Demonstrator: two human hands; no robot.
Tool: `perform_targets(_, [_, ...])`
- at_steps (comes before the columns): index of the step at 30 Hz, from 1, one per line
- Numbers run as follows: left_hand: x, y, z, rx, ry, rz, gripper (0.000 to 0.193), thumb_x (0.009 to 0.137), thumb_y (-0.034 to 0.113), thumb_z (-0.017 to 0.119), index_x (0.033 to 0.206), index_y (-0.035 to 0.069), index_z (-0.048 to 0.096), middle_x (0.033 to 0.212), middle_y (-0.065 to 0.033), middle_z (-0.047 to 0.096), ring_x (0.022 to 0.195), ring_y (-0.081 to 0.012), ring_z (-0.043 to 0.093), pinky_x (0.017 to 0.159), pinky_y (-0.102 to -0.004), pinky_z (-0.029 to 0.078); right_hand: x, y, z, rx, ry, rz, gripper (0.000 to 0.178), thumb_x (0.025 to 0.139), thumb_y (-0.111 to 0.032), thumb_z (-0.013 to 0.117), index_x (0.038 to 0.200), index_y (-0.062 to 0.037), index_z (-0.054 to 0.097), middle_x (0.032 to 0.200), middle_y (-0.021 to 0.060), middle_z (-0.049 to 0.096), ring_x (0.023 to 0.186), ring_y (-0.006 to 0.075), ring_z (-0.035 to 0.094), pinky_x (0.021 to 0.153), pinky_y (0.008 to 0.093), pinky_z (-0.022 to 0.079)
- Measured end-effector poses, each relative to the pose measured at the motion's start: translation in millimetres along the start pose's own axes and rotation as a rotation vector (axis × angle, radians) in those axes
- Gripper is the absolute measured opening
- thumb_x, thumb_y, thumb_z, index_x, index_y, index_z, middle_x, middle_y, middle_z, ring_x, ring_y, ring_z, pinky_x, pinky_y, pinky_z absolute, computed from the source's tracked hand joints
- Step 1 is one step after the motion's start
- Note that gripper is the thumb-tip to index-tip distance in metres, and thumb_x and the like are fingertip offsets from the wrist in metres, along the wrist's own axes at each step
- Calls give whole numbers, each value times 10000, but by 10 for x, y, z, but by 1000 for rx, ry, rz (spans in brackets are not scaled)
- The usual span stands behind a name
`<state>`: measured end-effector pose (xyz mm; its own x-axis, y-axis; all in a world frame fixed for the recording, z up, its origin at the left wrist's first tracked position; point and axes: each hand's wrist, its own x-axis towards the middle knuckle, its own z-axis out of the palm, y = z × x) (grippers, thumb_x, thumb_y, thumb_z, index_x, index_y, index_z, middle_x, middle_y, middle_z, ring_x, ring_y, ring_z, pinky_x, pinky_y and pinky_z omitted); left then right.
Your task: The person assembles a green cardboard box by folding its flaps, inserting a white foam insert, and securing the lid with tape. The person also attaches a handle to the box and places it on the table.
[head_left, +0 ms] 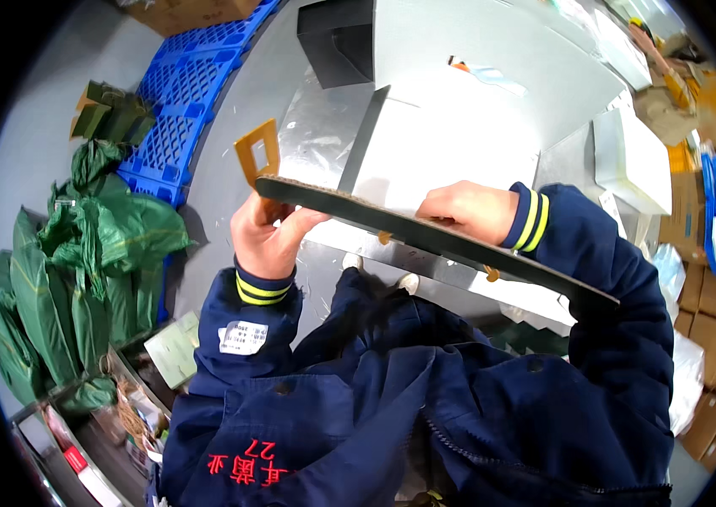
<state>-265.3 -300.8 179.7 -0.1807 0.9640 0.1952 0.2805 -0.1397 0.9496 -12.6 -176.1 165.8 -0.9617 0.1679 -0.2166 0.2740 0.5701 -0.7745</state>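
A dark green cardboard panel [426, 232] is tilted nearly edge-on in front of me, slanting down from left to right. My left hand [269, 237] grips its left end, with the thumb on the near side. A yellow flat piece with a rectangular slot [258, 152] sticks up at that end. Two small yellow bits show on the panel's near face. Behind the panel's upper edge, my right hand [466, 209] has curled fingers against its far side. The fingertips are partly hidden, so what they pinch cannot be made out.
Beyond the panel is a bright white worktable [451, 144] with a black box [337, 42] at its far left. A white box [628, 160] stands at the right. Green sacks [104, 237] and blue pallets [172, 110] are on the left; brown cartons [713, 313] are stacked right.
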Motion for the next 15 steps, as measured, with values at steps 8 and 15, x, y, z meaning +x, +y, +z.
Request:
perform_targets(8, [-32,-17,60,36,78,13,225,785,118,721,909,-34,610,782,-75,644,721,-124,602,651,-228,468,16,171,140,-188,227,-17,123,823,-6,480,929,-8,544,813,173,594,728,336,597,687,348,513])
perform_targets(15, [13,-94,100,-4,117,54,295,728,200,774,925,32,632,741,-22,625,640,-95,520,588,-223,402,41,495,231,301,244,24,214,910,-90,495,1089,13,553,986,139,632,839,201,627,786,268,490])
